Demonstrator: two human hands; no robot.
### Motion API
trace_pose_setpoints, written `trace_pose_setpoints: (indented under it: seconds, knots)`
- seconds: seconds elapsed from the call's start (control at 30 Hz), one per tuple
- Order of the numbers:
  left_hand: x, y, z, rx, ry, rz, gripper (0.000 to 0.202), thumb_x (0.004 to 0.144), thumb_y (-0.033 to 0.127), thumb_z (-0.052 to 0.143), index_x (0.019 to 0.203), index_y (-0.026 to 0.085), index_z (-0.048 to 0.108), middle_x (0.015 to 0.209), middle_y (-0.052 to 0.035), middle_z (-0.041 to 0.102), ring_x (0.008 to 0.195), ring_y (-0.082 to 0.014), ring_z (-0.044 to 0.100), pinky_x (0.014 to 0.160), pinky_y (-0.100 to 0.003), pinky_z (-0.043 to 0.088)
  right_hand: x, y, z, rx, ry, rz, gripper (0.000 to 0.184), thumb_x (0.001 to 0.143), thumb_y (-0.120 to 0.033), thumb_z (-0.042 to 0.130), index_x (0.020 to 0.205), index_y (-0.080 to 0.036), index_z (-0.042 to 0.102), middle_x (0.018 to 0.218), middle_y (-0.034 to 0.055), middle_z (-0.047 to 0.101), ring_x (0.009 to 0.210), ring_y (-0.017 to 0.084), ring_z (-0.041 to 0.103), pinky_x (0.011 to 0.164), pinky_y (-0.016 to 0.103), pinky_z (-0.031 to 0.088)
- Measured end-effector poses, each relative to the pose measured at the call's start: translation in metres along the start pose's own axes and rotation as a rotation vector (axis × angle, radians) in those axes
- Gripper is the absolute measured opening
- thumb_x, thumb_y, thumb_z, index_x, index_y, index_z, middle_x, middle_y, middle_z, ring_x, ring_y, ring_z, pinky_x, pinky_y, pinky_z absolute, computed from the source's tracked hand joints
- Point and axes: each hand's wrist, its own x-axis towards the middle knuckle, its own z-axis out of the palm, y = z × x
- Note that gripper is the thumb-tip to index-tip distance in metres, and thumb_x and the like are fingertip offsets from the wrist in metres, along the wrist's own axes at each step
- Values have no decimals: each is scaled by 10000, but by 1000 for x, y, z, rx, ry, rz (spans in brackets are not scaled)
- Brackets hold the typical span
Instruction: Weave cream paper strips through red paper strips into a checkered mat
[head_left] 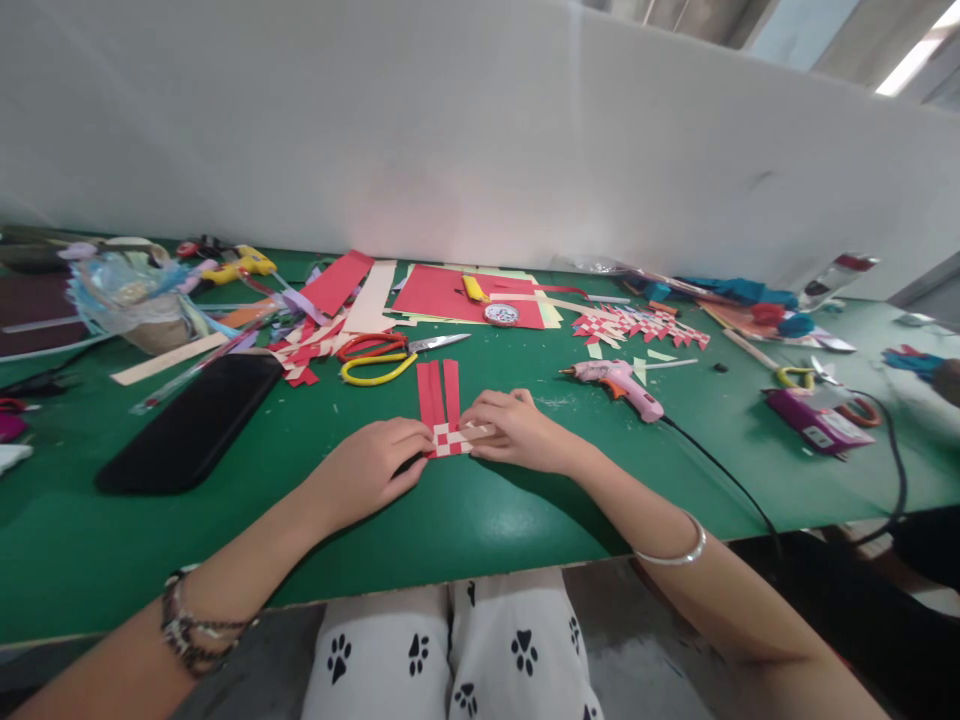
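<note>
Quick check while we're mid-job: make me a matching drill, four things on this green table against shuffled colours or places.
1. woven paper
2. glue gun on the right
3. phone
4. scissors beyond the paper

A. red and yellow handles
B. black
C. between left hand and right hand
D. pink, orange trigger

Pairs: 1-C, 2-D, 3-B, 4-A

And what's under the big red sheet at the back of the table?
Pale yellow paper pokes out from under the red sheet, clearly at its right edge. Whatever lies beneath the middle is covered and can't be seen.
</note>
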Motion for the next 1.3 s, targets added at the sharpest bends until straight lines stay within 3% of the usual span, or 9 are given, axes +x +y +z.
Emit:
trace_pose_setpoints:
  seconds: [0.3, 0.87, 1.07, 1.3]
  knots:
    - [0, 2, -1, 133, -31, 32, 275, 856, 253, 400, 1032, 178, 598, 1065, -82, 627, 960, -206, 578, 798, -333, 461, 2, -3, 5, -48, 25, -62, 282, 838, -355, 521, 1064, -192, 561, 1092, 86, 561, 975, 201, 475, 829, 341, 263]
    - [0, 3, -1, 118, -25, 38, 272, 844, 223, 405, 1029, 169, 597, 1056, -87, 622, 955, -207, 575, 798, -333, 461, 1, -5, 7, -39, 34, -89, 309, 845, -330, 511, 1120, -195, 560, 1183, 85, 554, 1069, 199, 485, 917, 376, 215]
    - [0, 4, -2, 142, -34, 55, 330, 852, 235, 391, 1141, 225, 550, 1073, -69, 599, 952, -198, 556, 790, -321, 452, 0, -7, 7, -62, 48, -57, 387, 839, -389, 501, 1163, -179, 526, 1157, 106, 543, 1048, 216, 478, 907, 391, 248]
    - [1, 3, 0, 215, -95, 90, 392, 885, 377, 402, 1244, 239, 480, 1145, -90, 547, 998, -238, 511, 816, -367, 430, -1, -9, 6, -96, 25, -53, 447, 834, -424, 496, 1208, -179, 515, 1182, 117, 516, 1048, 233, 461, 919, 417, 279]
